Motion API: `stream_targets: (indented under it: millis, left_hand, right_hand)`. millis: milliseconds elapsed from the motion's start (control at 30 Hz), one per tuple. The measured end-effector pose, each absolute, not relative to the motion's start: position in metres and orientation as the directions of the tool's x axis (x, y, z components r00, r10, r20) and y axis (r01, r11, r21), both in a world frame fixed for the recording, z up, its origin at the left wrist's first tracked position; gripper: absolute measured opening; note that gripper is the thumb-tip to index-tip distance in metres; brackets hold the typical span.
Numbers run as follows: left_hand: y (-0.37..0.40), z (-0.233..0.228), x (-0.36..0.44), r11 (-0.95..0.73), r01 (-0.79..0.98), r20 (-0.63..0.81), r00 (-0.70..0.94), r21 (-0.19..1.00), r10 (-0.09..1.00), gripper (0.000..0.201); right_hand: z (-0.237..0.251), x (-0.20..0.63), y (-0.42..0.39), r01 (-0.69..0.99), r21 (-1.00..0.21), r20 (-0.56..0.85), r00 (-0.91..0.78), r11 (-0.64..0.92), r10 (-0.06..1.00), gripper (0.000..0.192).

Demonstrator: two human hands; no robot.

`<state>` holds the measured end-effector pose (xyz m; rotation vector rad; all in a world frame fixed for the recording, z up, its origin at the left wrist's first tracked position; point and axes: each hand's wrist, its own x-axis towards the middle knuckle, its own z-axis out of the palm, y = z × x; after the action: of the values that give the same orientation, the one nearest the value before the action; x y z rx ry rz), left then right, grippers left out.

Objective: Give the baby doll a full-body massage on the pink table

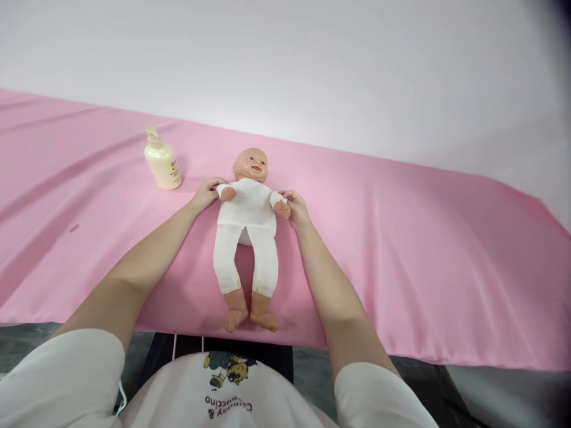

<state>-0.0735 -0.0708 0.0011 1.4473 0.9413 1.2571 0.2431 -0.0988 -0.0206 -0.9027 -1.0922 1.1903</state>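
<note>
A baby doll (247, 205) with a white cloth body and bare plastic head, hands and feet lies on its back, its feet toward me. My left hand (208, 193) is at the doll's arm on the left side, fingers curled behind the white sleeve. On the other side, my right hand (296, 208) holds the opposite arm near the elbow, its fingertips partly hidden behind that arm. Both of the doll's arms are bent, with its small hands resting beside the torso.
A pale yellow pump bottle (164, 165) stands to the left of the doll's head. Pink cloth (423, 255) with folds covers the table. A small orange-brown piece (74, 227) lies at the left. Behind the table rises a white wall (285, 65).
</note>
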Motion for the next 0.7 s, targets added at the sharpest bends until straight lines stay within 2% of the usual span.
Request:
stream_targets:
  millis: [200, 300, 400, 533, 633, 700]
  left_hand:
    - [-0.071, 0.000, -0.075, -0.277, 0.203, 0.257, 0.119, 0.939, 0.959, 0.037]
    - [-0.073, 0.001, -0.076, -0.240, 0.352, 0.233, 0.064, 0.905, 0.970, 0.031]
    - [-0.072, -0.001, -0.077, -0.227, 0.409, 0.234, 0.035, 0.884, 0.972, 0.023]
    - [-0.066, -0.007, -0.078, -0.231, 0.339, 0.228, 0.048, 0.912, 0.972, 0.025]
    - [-0.063, -0.008, -0.079, -0.231, 0.159, 0.216, 0.109, 0.960, 0.970, 0.036]
    - [-0.063, -0.006, -0.078, -0.218, 0.024, 0.212, 0.152, 0.976, 0.965, 0.040]
  right_hand:
    - [-0.026, 0.240, -0.089, -0.287, -0.936, 0.164, 0.151, 0.202, 0.975, 0.042]
    - [-0.030, 0.242, -0.086, -0.268, -0.947, 0.131, 0.177, 0.176, 0.975, 0.041]
    - [-0.033, 0.244, -0.085, -0.227, -0.960, 0.135, 0.148, 0.166, 0.980, 0.036]
    - [-0.033, 0.246, -0.084, -0.209, -0.966, 0.131, 0.104, 0.150, 0.986, 0.038]
    - [-0.028, 0.246, -0.087, -0.251, -0.952, 0.158, 0.080, 0.173, 0.984, 0.047]
    - [-0.023, 0.245, -0.091, -0.272, -0.945, 0.171, 0.057, 0.180, 0.984, 0.046]
